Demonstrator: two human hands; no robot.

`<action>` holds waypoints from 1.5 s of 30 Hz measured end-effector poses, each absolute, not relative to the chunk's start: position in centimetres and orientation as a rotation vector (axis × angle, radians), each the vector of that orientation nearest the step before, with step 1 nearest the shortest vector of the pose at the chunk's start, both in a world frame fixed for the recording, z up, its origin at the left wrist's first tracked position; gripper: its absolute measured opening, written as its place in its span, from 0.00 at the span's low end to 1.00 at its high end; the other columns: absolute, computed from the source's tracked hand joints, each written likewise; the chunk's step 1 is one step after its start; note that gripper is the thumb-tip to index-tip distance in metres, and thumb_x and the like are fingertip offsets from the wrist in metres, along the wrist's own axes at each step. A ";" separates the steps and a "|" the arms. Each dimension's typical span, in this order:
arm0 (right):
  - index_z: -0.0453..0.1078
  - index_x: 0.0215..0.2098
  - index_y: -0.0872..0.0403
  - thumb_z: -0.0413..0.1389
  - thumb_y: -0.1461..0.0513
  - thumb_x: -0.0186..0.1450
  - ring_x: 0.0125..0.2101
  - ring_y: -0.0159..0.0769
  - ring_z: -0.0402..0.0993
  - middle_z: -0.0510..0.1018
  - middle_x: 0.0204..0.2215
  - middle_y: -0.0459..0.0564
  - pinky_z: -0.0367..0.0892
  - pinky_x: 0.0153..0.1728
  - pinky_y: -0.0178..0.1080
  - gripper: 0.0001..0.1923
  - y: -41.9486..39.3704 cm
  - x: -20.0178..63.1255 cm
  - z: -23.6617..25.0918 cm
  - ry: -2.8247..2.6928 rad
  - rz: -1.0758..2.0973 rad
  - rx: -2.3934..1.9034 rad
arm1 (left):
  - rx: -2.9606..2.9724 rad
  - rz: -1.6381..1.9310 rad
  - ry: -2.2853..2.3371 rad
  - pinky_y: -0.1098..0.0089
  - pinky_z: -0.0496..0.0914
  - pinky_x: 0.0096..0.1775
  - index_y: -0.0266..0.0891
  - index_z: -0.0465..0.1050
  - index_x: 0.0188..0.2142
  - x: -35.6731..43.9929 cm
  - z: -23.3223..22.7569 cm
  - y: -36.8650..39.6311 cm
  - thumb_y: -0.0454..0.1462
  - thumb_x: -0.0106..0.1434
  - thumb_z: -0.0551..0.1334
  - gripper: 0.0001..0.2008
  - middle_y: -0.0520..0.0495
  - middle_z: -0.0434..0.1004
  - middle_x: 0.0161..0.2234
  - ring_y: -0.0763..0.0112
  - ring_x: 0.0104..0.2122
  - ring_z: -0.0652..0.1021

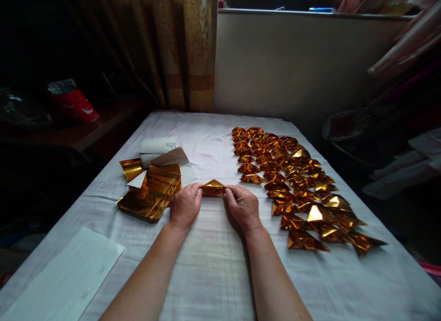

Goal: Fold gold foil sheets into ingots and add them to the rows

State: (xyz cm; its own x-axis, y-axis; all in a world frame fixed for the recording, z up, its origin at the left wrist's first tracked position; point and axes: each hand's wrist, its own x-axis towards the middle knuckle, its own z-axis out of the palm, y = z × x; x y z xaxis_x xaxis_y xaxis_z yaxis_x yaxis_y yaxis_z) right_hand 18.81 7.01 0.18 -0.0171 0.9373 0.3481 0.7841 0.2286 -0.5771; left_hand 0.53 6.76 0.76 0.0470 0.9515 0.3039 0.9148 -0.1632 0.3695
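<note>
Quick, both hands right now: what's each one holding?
Left hand: closed on the left end of the folded gold foil piece.
Right hand: closed on its right end.

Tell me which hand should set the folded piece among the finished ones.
Right hand, probably: it pinches the folded piece on the side where the finished pieces lie.

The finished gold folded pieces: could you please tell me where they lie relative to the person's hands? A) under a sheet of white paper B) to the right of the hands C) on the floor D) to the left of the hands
B: the folded pieces lie in rows right of the right hand; the flat gold sheets sit beside the left hand.
</note>
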 end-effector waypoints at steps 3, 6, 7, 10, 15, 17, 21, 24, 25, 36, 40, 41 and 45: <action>0.78 0.35 0.49 0.51 0.60 0.68 0.34 0.35 0.76 0.82 0.33 0.48 0.64 0.34 0.33 0.13 7.0 18.8 0.2 -1.853 0.329 -1.552 | 2.173 0.769 1.994 0.70 0.72 0.41 0.41 0.76 0.41 0.5 0.8 6.8 0.32 0.67 0.56 0.11 0.46 0.82 0.42 0.64 0.40 0.81; 0.78 0.35 0.49 0.51 0.60 0.68 0.34 0.35 0.76 0.81 0.33 0.48 0.64 0.34 0.33 0.13 7.0 18.8 0.2 -1.850 0.324 -1.566 | 2.163 0.728 2.005 0.69 0.72 0.41 0.41 0.76 0.41 0.7 1.0 6.7 0.32 0.67 0.56 0.10 0.46 0.82 0.41 0.63 0.40 0.81; 0.78 0.35 0.49 0.51 0.60 0.68 0.34 0.35 0.76 0.81 0.33 0.48 0.64 0.35 0.33 0.13 7.0 18.8 0.2 -1.838 0.313 -1.579 | 2.172 0.705 1.999 0.69 0.72 0.40 0.41 0.76 0.41 0.7 1.0 6.7 0.33 0.67 0.56 0.10 0.46 0.82 0.40 0.63 0.40 0.81; 0.78 0.36 0.50 0.51 0.60 0.67 0.34 0.35 0.76 0.81 0.32 0.48 0.63 0.35 0.33 0.13 7.0 18.8 0.3 -1.811 0.295 -1.595 | 2.188 0.690 1.973 0.69 0.72 0.40 0.41 0.76 0.41 0.9 1.0 6.6 0.34 0.68 0.56 0.10 0.46 0.82 0.40 0.63 0.38 0.81; 0.78 0.35 0.49 0.51 0.59 0.67 0.33 0.35 0.75 0.81 0.31 0.47 0.63 0.33 0.34 0.12 7.0 18.9 0.3 -1.823 0.314 -1.579 | 2.173 0.810 1.951 0.70 0.71 0.40 0.42 0.76 0.41 0.7 0.7 6.8 0.33 0.67 0.55 0.10 0.47 0.82 0.39 0.64 0.39 0.81; 0.78 0.35 0.49 0.52 0.59 0.67 0.33 0.35 0.76 0.81 0.31 0.47 0.63 0.33 0.34 0.12 7.0 18.9 0.3 -1.818 0.312 -1.566 | 2.174 0.816 1.946 0.70 0.71 0.40 0.42 0.76 0.41 0.6 0.6 6.8 0.33 0.67 0.55 0.10 0.48 0.82 0.39 0.64 0.39 0.81; 0.75 0.41 0.51 0.54 0.61 0.64 0.29 0.33 0.74 0.80 0.32 0.46 0.64 0.33 0.34 0.10 7.1 19.0 0.5 -1.750 0.311 -1.544 | 2.195 0.812 1.956 0.70 0.71 0.40 0.42 0.76 0.41 0.6 0.3 6.8 0.34 0.67 0.55 0.10 0.47 0.82 0.39 0.64 0.38 0.81; 0.73 0.44 0.52 0.56 0.62 0.62 0.27 0.32 0.73 0.79 0.33 0.46 0.65 0.32 0.34 0.11 7.1 19.1 0.8 -1.722 0.296 -1.517 | 2.217 0.811 1.948 0.69 0.71 0.39 0.42 0.75 0.40 0.6 0.1 6.9 0.34 0.68 0.55 0.10 0.47 0.82 0.39 0.64 0.38 0.81; 0.73 0.42 0.51 0.56 0.62 0.62 0.29 0.32 0.73 0.79 0.34 0.46 0.65 0.33 0.34 0.10 7.0 19.1 1.0 -1.741 0.274 -1.500 | 2.225 0.809 1.948 0.69 0.71 0.39 0.41 0.75 0.40 0.6 0.1 6.9 0.34 0.68 0.55 0.10 0.47 0.82 0.39 0.64 0.38 0.81; 0.79 0.35 0.48 0.59 0.64 0.62 0.36 0.37 0.70 0.78 0.34 0.48 0.64 0.40 0.37 0.06 5.9 18.9 2.7 -1.930 0.104 -1.464 | 2.307 0.719 1.889 0.68 0.71 0.41 0.41 0.76 0.40 1.2 1.0 6.1 0.35 0.68 0.56 0.09 0.46 0.82 0.40 0.63 0.39 0.80; 0.79 0.36 0.47 0.60 0.61 0.63 0.36 0.36 0.69 0.77 0.33 0.48 0.62 0.38 0.35 0.05 4.8 19.5 3.7 -2.058 0.082 -1.511 | 2.343 0.725 1.806 0.68 0.71 0.43 0.41 0.77 0.40 1.6 1.3 5.6 0.35 0.67 0.57 0.09 0.46 0.82 0.39 0.64 0.40 0.80; 0.79 0.35 0.47 0.60 0.61 0.63 0.35 0.36 0.69 0.76 0.33 0.48 0.61 0.38 0.35 0.05 4.5 19.8 3.9 -2.076 0.056 -1.538 | 2.346 0.741 1.774 0.67 0.71 0.43 0.42 0.77 0.39 1.8 1.4 5.5 0.35 0.67 0.57 0.09 0.47 0.82 0.39 0.64 0.41 0.79; 0.79 0.37 0.45 0.60 0.60 0.64 0.35 0.36 0.69 0.77 0.33 0.47 0.59 0.37 0.36 0.05 4.3 22.0 4.1 -2.126 -0.048 -1.592 | 2.308 0.842 1.663 0.67 0.72 0.43 0.42 0.77 0.43 2.3 1.7 5.0 0.39 0.66 0.60 0.09 0.47 0.82 0.38 0.63 0.40 0.80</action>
State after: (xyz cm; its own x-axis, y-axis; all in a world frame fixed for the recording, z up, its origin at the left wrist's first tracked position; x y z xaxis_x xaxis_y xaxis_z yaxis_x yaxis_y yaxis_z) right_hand 22.03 4.25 4.08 -0.2076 0.8955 0.3937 0.9123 0.3224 -0.2524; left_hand 2.30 5.03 1.69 0.2169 0.9148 0.3407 0.8162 -0.3614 0.4509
